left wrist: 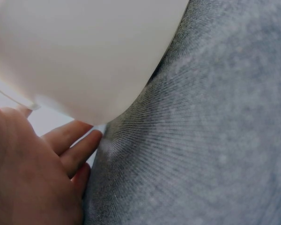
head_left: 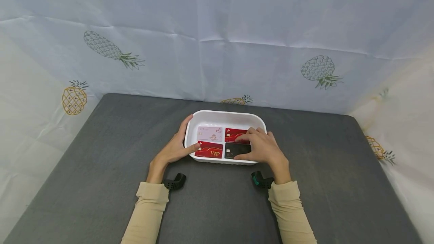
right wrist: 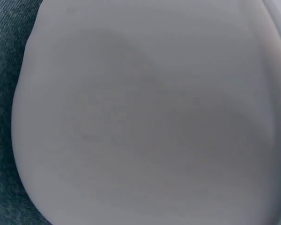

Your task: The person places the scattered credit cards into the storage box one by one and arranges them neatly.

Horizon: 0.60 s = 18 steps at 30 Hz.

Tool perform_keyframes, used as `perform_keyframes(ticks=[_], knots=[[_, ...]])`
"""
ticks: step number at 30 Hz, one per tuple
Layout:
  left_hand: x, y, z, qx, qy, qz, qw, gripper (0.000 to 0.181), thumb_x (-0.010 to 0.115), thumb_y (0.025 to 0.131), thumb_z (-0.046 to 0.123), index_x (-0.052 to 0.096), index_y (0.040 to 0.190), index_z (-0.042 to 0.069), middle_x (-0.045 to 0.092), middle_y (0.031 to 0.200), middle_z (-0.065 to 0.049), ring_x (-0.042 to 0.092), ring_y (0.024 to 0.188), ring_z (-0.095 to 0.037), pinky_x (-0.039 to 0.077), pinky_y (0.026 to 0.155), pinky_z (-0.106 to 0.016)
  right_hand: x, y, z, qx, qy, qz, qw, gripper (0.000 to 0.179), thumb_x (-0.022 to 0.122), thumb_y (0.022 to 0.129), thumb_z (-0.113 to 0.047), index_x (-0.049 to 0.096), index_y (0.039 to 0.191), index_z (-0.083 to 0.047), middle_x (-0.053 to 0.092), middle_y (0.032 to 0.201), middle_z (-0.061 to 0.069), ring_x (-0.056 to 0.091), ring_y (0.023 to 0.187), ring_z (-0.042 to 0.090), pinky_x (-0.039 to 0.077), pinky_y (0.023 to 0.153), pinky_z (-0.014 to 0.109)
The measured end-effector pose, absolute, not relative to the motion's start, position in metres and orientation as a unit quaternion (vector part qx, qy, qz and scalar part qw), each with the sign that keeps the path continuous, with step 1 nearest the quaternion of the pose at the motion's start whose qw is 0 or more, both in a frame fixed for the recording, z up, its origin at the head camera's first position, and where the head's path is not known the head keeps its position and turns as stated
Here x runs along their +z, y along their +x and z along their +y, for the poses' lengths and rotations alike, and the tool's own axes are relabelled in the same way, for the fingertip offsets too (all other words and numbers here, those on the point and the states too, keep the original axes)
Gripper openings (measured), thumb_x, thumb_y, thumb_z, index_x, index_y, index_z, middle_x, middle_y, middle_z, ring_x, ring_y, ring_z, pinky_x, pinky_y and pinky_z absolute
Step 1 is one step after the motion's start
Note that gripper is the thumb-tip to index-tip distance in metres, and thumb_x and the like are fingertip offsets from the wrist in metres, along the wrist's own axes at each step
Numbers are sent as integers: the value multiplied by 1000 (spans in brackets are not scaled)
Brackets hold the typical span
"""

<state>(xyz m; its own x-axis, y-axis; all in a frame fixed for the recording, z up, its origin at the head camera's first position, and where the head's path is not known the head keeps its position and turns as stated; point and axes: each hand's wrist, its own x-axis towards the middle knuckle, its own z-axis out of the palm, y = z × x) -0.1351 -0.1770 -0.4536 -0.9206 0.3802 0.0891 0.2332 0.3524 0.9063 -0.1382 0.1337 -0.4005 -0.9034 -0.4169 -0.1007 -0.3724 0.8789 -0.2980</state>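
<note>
A white plastic tray [head_left: 225, 113] stands near the back of the table, with cards lying flat inside in two rows. At the back are a pale pink VIP card [head_left: 209, 133] and a red card [head_left: 233, 135]; in front lie a red VIP card [head_left: 208, 150] and a black VIP card [head_left: 234, 149]. My left hand [head_left: 174, 148] holds the tray's left end, thumb over the rim and fingers against the outer wall. Reaching over the right end, my right hand [head_left: 262, 148] has spread fingers at the right-hand red and black cards, partly covering both. The right wrist view shows only the tray's wall [right wrist: 140, 112].
The dark grey table [head_left: 217, 206] extends around the tray. A pale cloth with pineapple prints [head_left: 210, 70] hangs behind it and along both sides. Black wrist devices sit on the left wrist [head_left: 175, 182] and right wrist [head_left: 262, 180].
</note>
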Motion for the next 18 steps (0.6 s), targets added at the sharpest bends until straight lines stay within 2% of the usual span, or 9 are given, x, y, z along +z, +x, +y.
perform_keyframes(ticks=[5, 12, 15, 18], knots=[[-454, -136, -176, 535, 184, 822, 69, 109, 74, 86, 55, 5, 164, 23, 58, 136, -20, 60, 120, -32, 48, 101, -49, -401, -138, 135, -142, -206, 965, 81, 60, 88, 73, -54, 74, 125, -27, 65, 112, 4, 53, 107, 22, 42, 91, 52], [-454, -135, -177, 535, 180, 822, 72, 107, 76, 87, 46, 5, 164, 23, 56, 137, -21, 59, 121, -32, 48, 101, -50, -401, -139, 138, -164, -215, 958, 91, 60, 84, 77, -55, 72, 128, -27, 65, 113, 5, 53, 106, 22, 42, 91, 53], [-453, -135, -179, 526, 177, 829, 67, 109, 76, 86, 49, 5, 165, 23, 50, 145, -20, 54, 129, -34, 42, 108, -56, -399, -138, 140, -180, -223, 953, 95, 59, 81, 80, -55, 71, 130, -26, 65, 116, 6, 53, 108, 23, 43, 95, 57], [-449, -135, -181, 510, 172, 842, 50, 110, 75, 86, 54, 7, 165, 20, 36, 160, -18, 40, 145, -37, 30, 117, -64, -395, -138, 142, -194, -232, 949, 91, 56, 79, 84, -52, 70, 132, -25, 65, 118, 7, 55, 109, 25, 44, 97, 61]])
